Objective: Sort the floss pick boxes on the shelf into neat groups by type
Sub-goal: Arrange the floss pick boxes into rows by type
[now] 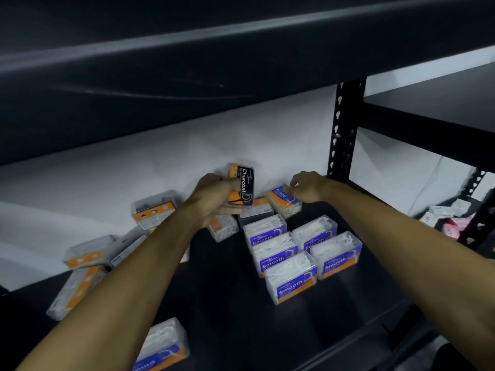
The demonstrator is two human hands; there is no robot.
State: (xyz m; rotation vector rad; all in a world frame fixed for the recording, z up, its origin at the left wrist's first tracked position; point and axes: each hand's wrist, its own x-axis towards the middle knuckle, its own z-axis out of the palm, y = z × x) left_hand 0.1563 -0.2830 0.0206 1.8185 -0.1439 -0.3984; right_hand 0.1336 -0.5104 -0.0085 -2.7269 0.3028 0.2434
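My left hand (214, 195) holds a black Charcoal floss box (242, 187) upright above the back of the black shelf (227, 290). Over at the back right, my right hand (308, 186) rests on a blue and orange Round box (284, 200) that lies tilted against the wall. Several clear Smooth boxes (294, 274) with blue labels stand in neat rows at the right. Loose orange-labelled boxes (154, 211) lie jumbled at the left. Another Round box (163, 346) sits at the front edge under my left forearm.
A dark upper shelf (187, 62) hangs low overhead. A black perforated upright post (344, 129) stands at the back right. Beyond it, the neighbouring shelf holds white and pink packets (444, 218). A white wall (134, 162) closes the back.
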